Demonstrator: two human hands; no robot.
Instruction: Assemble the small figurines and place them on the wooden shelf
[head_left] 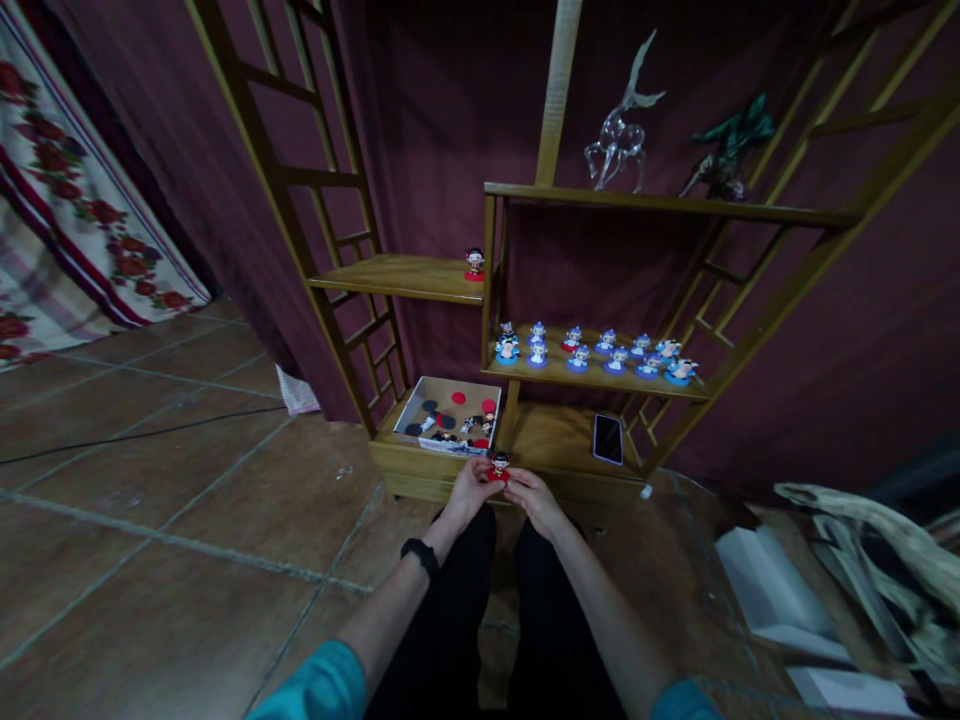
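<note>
At bottom shelf's [555, 430] front edge, by box's [465, 387] near right corner, head view: figurine [500, 461] upright on red base [498, 477], left hand [469, 488] and right hand [531, 492] both grasping base from 2 sides. Probably light, stiff, smooth plastic; join at base likely weakest, so rim of base looks best hold. Fingertips partly hidden; whether figure is fixed to base, cannot tell. Pieces [459, 398] in box overlap, too small to count.

Black-haired figurine [499, 461], red base [496, 475], upright between left hand [470, 485] and right hand [531, 494].
</note>
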